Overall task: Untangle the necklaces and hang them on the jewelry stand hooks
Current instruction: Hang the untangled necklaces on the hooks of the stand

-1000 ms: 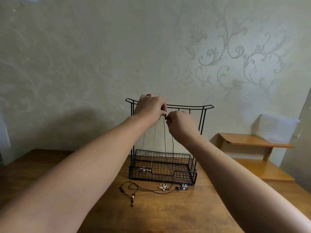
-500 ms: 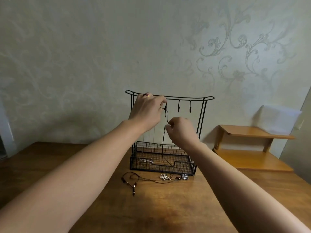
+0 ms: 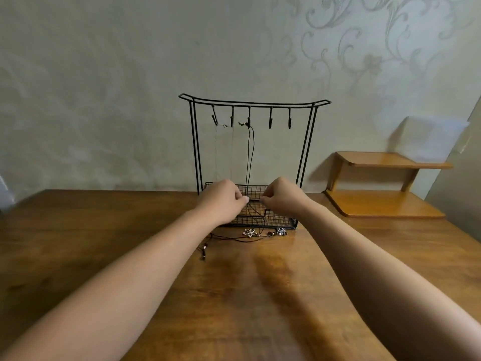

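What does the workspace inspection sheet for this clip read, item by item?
Surface: wooden table, brown, with darker streaks.
Job's things: black wire jewelry stand with five hooks; black cord necklace hangs from the middle hook, two thin chains from the left two; the right two hooks bare. A flower pendant necklace lies on the table in front of the stand's basket.
Clutter: nothing seen.
Grippers: left hand and right hand low at the basket, fingers curled; whether they pinch the cord cannot be told.
Cables: nothing seen.
Surroundings: patterned wall; wooden shelf at right.
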